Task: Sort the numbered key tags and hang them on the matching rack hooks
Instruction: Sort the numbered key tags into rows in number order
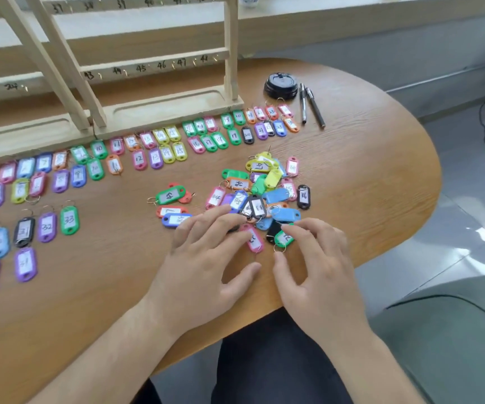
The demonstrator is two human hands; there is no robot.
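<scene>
Spreading across a rounded wooden table [89, 316] with a visible grain, the numbered key tags lie in front of a pale wooden rack [229, 53], which stands at the table's far side. Right of the rack, past the table edge, is a glossy grey floor [468, 185], and a grey-green seat [454, 330] shows nearer the person.

Just in front of the rack's base run rows of sorted tags [148, 150], with 10, 12, 13, 19 and 20 legible. Further out from the rack's left part sits a small group [47, 227] marked 30 to 33. A loose pile of tags [264, 193] lies out from the rack's right post; a yellow 47 and a black 36 can be read there. The rack's bars carry handwritten 37 to 42 above and 43 to 48 below.

The left hand [206, 258] lies flat with its fingers spread, fingertips on the pile's near edge beside a pink tag [254, 242]. The right hand [320, 266] has bent fingers; its index tip touches a green tag [284, 238] and its thumb sits by the ring, though a real grip cannot be told.

Right of the rack's base rest a black lid [280, 86] and two pens [311, 107].
</scene>
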